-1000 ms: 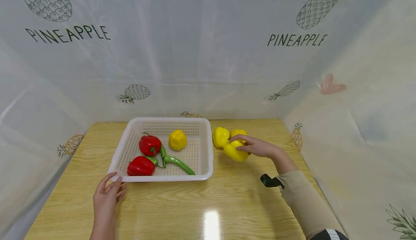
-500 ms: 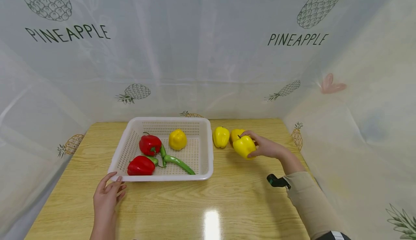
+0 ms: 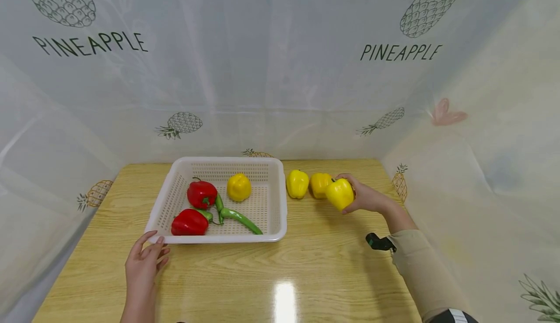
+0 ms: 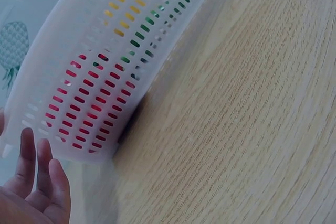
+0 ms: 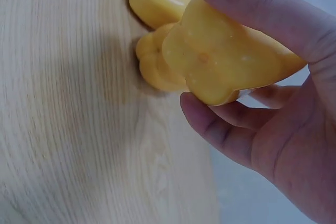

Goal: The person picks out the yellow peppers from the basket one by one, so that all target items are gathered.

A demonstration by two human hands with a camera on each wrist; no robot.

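Note:
My right hand (image 3: 362,195) grips a yellow bell pepper (image 3: 340,194) between thumb and fingers, raised over the wooden table. In the right wrist view its lobed bottom end faces the camera. Just left of it sit another yellow bell pepper (image 3: 321,185) and, beside the basket, a third (image 3: 297,184). My left hand (image 3: 142,260) pinches the front left corner of the white plastic basket (image 3: 218,240); in the left wrist view its other fingers (image 4: 60,182) stay loose outside the slotted wall.
Inside the basket lie two red bell peppers (image 3: 202,195), a yellow bell pepper (image 3: 238,187) and several long green peppers (image 3: 241,220). The wooden table (image 3: 245,279) backs onto a pineapple-print sheet (image 3: 280,70), which also hangs on both sides.
My right hand has moved to the right with the yellow bell pepper, away from the other two beside the basket. The left hand has stayed at the basket's corner.

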